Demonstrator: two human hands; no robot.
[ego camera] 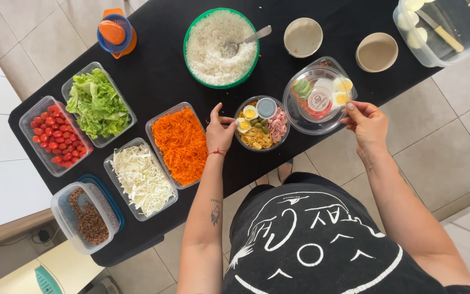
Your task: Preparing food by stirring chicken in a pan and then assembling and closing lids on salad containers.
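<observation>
Two salad bowls (261, 124), two empty cups (303, 37), five tubs (140, 177)

Black table (153, 71). Green-rimmed bowl (190, 60) of white rice (213, 49). Clear tubs: red cherry tomatoes (56, 140), green lettuce (97, 103), orange grated carrot (183, 142), white shredded cabbage (143, 178), brown grains (89, 218), the last on a blue lid (111, 197). Orange bottle with blue ring (115, 34). Two beige bowls (303, 37). Salad bowl (261, 124): yellow pasta, pink ham, green olives, white-and-yellow egg halves, pale blue sauce cup. Clear domed lid (316, 100) over a second salad with red-and-white label. Left hand (220, 133) wears red string bracelet; dark tattoo on forearm. Black shirt (311, 239) with white line drawing. Beige floor tiles (452, 136).
</observation>
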